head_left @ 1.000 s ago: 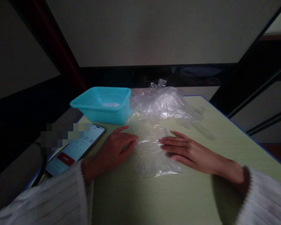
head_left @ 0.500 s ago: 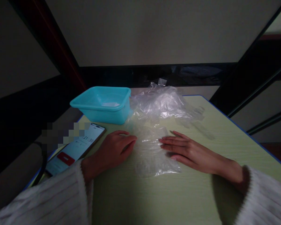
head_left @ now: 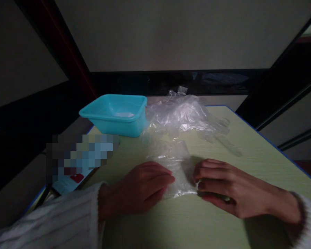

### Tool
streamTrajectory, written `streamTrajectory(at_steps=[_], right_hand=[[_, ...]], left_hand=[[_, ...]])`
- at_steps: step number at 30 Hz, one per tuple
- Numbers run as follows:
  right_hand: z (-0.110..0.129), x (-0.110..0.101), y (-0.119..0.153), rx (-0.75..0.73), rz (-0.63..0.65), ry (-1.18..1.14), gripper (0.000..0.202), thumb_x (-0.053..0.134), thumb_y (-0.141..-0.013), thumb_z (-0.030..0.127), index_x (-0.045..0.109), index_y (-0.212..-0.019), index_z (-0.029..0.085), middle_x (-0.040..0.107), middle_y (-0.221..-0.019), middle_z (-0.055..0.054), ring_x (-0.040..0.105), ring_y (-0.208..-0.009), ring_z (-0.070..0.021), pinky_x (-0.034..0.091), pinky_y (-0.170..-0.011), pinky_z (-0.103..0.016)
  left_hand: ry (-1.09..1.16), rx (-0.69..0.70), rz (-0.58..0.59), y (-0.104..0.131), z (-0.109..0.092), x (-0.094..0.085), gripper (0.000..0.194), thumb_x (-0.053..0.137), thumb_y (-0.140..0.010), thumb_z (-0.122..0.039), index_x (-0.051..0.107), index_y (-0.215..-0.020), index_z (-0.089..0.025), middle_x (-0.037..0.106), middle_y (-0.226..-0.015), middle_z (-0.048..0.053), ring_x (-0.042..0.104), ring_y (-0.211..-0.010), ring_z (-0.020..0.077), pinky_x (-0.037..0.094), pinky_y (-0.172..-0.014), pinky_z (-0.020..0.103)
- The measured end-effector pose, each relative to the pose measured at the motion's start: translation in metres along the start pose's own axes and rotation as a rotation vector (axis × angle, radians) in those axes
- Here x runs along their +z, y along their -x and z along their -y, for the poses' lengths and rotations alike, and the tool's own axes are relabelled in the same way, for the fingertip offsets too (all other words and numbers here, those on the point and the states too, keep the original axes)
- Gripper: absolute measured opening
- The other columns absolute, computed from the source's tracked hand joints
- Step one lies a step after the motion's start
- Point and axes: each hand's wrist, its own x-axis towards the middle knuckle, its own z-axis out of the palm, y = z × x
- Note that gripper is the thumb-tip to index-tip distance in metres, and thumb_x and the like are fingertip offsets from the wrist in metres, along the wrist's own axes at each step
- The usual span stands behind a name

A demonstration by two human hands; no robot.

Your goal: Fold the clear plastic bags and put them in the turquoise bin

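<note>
A clear, flat plastic bag lies on the table between my hands, wrinkled and shiny along its near edge. My left hand covers its near left part, with fingers together and the thumb tucked close beneath them. At the near right corner, my right hand has its fingers curled down onto the bag's edge, the thumb close below. The fingertips' exact hold on the film is partly hidden. Behind this bag is a crumpled heap of clear plastic bags.
A turquoise plastic basin stands at the back left with something pale inside. Left of my left hand lies a phone, partly blurred out. The pale green table has a blue edge, and a panelled wall stands behind it.
My left hand has moved right and nearer, onto the bag. My right hand has drawn back to the near right corner, and its outstretched fingers have curled in.
</note>
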Motion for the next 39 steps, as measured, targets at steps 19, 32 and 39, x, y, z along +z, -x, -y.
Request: streamTrajectory(at_steps=[19,32,39], right_hand=[[0.003,0.004,-0.001,-0.028,0.046,0.082,0.022,0.041,-0.082,0.01,0.061,-0.075,0.016,0.06,-0.08,-0.008,0.049,-0.076,-0.0199,0.042,-0.072,-0.036],[-0.004,0.007,-0.001,-0.051,-0.012,0.053,0.026,0.033,-0.086,0.011,0.056,-0.074,0.016,0.059,-0.072,-0.009,0.05,-0.074,-0.0202,0.044,-0.069,-0.036],[-0.006,0.003,-0.003,0.054,-0.04,-0.132,0.018,0.036,-0.085,0.009,0.053,-0.082,0.016,0.056,-0.071,-0.005,0.05,-0.068,-0.0164,0.042,-0.062,-0.03]], left_hand=[[0.076,-0.007,0.199,0.002,-0.002,0.012,0.026,0.039,-0.089,-0.016,0.054,-0.11,-0.012,0.065,-0.105,0.01,0.058,-0.101,0.0171,0.045,-0.091,0.032],[0.105,-0.024,0.216,0.004,-0.002,0.011,0.027,0.044,-0.089,-0.021,0.054,-0.112,-0.013,0.065,-0.109,0.011,0.058,-0.103,0.0176,0.045,-0.093,0.031],[0.117,-0.061,0.148,0.004,-0.004,0.013,0.031,0.055,-0.081,-0.031,0.056,-0.106,-0.012,0.066,-0.105,0.011,0.061,-0.098,0.0189,0.047,-0.09,0.03]])
